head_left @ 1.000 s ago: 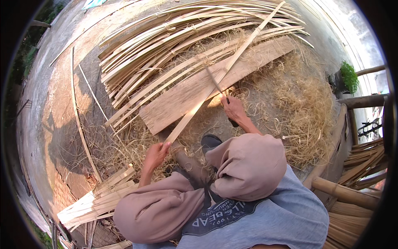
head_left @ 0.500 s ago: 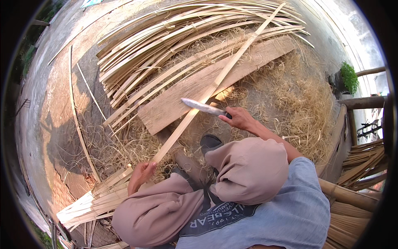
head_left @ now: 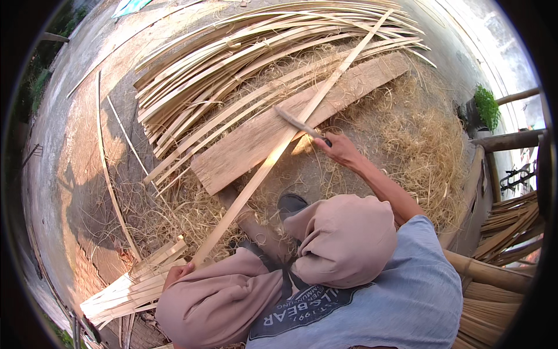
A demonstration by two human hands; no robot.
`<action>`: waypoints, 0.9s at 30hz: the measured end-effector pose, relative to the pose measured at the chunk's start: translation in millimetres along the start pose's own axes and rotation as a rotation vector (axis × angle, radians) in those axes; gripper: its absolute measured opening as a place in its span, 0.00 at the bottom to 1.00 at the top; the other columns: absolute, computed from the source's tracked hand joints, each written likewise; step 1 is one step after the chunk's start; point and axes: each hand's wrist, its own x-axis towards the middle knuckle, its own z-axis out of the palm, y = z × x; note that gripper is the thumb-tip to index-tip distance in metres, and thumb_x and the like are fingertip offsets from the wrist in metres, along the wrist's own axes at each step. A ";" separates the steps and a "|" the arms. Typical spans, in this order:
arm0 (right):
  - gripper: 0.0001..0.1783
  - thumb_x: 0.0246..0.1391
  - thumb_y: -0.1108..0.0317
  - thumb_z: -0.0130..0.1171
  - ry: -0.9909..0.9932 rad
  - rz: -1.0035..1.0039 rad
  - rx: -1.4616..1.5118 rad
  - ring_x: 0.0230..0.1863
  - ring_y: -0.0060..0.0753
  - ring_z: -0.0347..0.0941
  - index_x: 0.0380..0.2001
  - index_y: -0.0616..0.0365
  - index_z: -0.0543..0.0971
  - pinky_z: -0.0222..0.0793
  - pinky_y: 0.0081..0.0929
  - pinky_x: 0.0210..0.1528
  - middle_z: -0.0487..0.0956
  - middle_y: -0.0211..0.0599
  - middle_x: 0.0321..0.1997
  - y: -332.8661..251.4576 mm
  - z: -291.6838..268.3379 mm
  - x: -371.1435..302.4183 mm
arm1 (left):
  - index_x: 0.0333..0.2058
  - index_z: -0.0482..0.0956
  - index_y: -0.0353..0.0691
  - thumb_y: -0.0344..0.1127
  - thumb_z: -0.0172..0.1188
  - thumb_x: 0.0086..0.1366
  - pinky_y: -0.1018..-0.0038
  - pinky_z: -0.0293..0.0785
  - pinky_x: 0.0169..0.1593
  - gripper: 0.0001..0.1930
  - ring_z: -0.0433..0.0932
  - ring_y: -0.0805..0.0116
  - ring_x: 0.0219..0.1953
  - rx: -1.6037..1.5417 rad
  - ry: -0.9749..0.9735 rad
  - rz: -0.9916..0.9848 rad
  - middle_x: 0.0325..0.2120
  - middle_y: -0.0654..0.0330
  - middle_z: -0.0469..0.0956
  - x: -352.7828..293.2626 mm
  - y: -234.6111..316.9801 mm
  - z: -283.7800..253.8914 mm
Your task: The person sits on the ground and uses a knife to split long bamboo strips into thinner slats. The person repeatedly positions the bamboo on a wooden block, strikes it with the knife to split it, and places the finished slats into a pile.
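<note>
A long pale bamboo strip (head_left: pixel 251 189) runs slantwise from beside my left knee up across a wide wooden plank (head_left: pixel 232 152). Its near end is gripped by my left hand (head_left: pixel 179 272), which my trouser leg partly covers. My right hand (head_left: pixel 339 149) is closed around the dark handle of a knife (head_left: pixel 295 121). The blade lies across the strip where it passes over the plank, and its tip points up and left.
Beyond the plank lies a large pile of bamboo strips (head_left: pixel 215 70). Curly shavings (head_left: pixel 415 145) cover the ground to the right. A bundle of pale strips (head_left: pixel 131 294) rests at lower left. Bamboo poles (head_left: pixel 488 270) and more strips (head_left: pixel 511 224) stand at the right edge.
My left hand has drawn the strip down and left toward my knee. The knife in my right hand has moved up and away, and its blade has turned.
</note>
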 end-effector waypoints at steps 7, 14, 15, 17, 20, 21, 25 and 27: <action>0.36 0.68 0.36 0.49 0.235 0.188 0.139 0.28 0.54 0.79 0.29 0.64 0.77 0.72 0.48 0.37 0.77 0.57 0.21 53.8 1.6 25.7 | 0.23 0.78 0.39 0.57 0.62 0.71 0.73 0.59 0.23 0.26 0.65 0.81 0.19 0.121 0.071 -0.131 0.16 0.71 0.70 -19.0 -24.4 -39.4; 0.38 0.68 0.33 0.46 0.282 0.325 0.065 0.28 0.55 0.81 0.26 0.63 0.77 0.73 0.52 0.34 0.80 0.53 0.22 95.5 -6.4 30.9 | 0.24 0.80 0.38 0.56 0.64 0.70 0.73 0.59 0.22 0.26 0.66 0.81 0.19 0.250 0.150 -0.248 0.15 0.69 0.71 -42.6 -57.3 -83.3; 0.40 0.68 0.32 0.46 0.402 0.436 0.051 0.26 0.50 0.81 0.25 0.62 0.77 0.74 0.49 0.31 0.80 0.50 0.22 119.6 -29.9 45.8 | 0.24 0.80 0.38 0.56 0.64 0.70 0.73 0.58 0.22 0.26 0.66 0.81 0.19 0.277 0.159 -0.240 0.15 0.69 0.71 -39.8 -57.6 -87.3; 0.41 0.67 0.31 0.45 0.432 0.434 0.138 0.23 0.46 0.81 0.24 0.63 0.77 0.74 0.45 0.30 0.79 0.48 0.20 127.6 -31.6 63.5 | 0.24 0.80 0.38 0.55 0.65 0.70 0.73 0.58 0.22 0.25 0.66 0.81 0.18 0.305 0.180 -0.206 0.15 0.69 0.71 -31.8 -57.7 -83.5; 0.39 0.67 0.33 0.49 0.245 0.388 0.300 0.18 0.38 0.78 0.24 0.64 0.77 0.73 0.38 0.26 0.76 0.43 0.16 51.9 -8.3 37.1 | 0.24 0.81 0.37 0.55 0.66 0.69 0.73 0.58 0.22 0.25 0.66 0.81 0.18 0.229 0.200 0.029 0.15 0.68 0.72 25.2 -20.2 -22.6; 0.38 0.67 0.35 0.50 0.260 0.299 0.301 0.18 0.37 0.77 0.25 0.64 0.77 0.72 0.38 0.25 0.75 0.42 0.16 36.1 27.6 26.0 | 0.24 0.81 0.37 0.55 0.66 0.69 0.73 0.58 0.22 0.25 0.66 0.81 0.18 0.207 0.225 0.155 0.15 0.68 0.72 49.8 1.4 5.4; 0.31 0.65 0.39 0.58 0.003 0.029 0.390 0.28 0.55 0.79 0.30 0.62 0.78 0.72 0.47 0.31 0.79 0.53 0.24 -82.8 86.0 -55.5 | 0.39 0.87 0.37 0.51 0.69 0.66 0.73 0.69 0.29 0.20 0.77 0.73 0.25 0.259 0.414 0.724 0.23 0.60 0.83 116.9 72.4 83.0; 0.30 0.65 0.38 0.58 -0.213 -0.141 0.256 0.37 0.55 0.82 0.35 0.59 0.79 0.75 0.49 0.38 0.81 0.52 0.32 -112.7 101.5 -101.6 | 0.47 0.88 0.42 0.52 0.67 0.67 0.69 0.75 0.35 0.20 0.82 0.66 0.30 0.454 0.426 0.841 0.29 0.55 0.86 131.8 106.6 100.9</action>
